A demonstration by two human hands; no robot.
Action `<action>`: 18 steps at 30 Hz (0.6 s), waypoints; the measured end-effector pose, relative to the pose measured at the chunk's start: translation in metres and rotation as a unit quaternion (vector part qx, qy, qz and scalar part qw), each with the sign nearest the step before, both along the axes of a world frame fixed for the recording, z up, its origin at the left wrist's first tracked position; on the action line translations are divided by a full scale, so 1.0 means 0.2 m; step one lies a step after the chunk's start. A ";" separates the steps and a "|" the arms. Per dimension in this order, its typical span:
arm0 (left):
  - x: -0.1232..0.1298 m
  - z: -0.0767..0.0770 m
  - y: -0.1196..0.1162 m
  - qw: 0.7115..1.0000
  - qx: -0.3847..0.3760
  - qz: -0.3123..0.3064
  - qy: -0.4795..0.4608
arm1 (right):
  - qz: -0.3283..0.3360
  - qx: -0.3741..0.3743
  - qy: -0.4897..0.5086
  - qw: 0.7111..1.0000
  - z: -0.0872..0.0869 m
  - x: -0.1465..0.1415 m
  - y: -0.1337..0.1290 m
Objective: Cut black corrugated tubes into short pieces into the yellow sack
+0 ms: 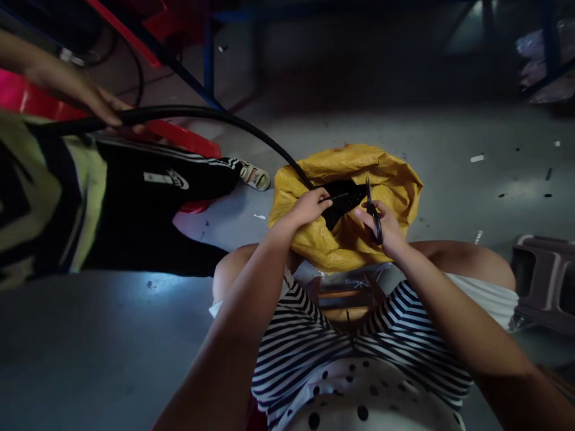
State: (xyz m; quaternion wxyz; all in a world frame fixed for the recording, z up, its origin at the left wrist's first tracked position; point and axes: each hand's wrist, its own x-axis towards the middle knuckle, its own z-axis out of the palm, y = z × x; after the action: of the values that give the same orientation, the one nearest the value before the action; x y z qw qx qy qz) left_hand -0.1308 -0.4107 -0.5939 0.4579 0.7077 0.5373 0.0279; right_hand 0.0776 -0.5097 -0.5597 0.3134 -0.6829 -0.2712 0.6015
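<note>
A yellow sack stands open between my knees, with dark material inside its mouth. My left hand is closed on a thin black piece over the left side of the opening. In my right hand are black-handled scissors, their blades pointing away from me over the sack. A long black tube arches from the left and comes down into the sack beside my left hand. Its far part is held by another person's hand.
The other person, in black trousers, sits at the left near red plastic. A blue metal frame crosses the top. At the right is a grey-brown stool. Small scraps lie on the grey floor.
</note>
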 end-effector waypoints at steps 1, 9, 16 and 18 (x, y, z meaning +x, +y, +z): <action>0.00 0.00 0.00 1.000 0.006 0.010 -0.004 | 0.001 0.001 0.018 1.000 -0.02 -0.03 -0.02; -0.01 0.01 0.00 0.999 0.029 0.028 -0.016 | 0.092 0.017 0.000 0.996 -0.15 -0.05 -0.01; -0.01 0.01 -0.01 0.999 0.037 0.032 -0.004 | 0.110 -0.001 -0.043 0.993 -0.20 -0.05 -0.03; -0.01 0.02 -0.01 0.999 0.030 0.022 -0.004 | 0.114 -0.004 -0.039 0.993 -0.21 -0.05 -0.03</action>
State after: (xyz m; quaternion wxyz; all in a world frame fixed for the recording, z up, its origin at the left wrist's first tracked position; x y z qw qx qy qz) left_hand -0.1330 -0.4132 -0.5899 0.4380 0.7090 0.5499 0.0564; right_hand 0.0680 -0.5158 -0.6027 0.2291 -0.6721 -0.3564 0.6073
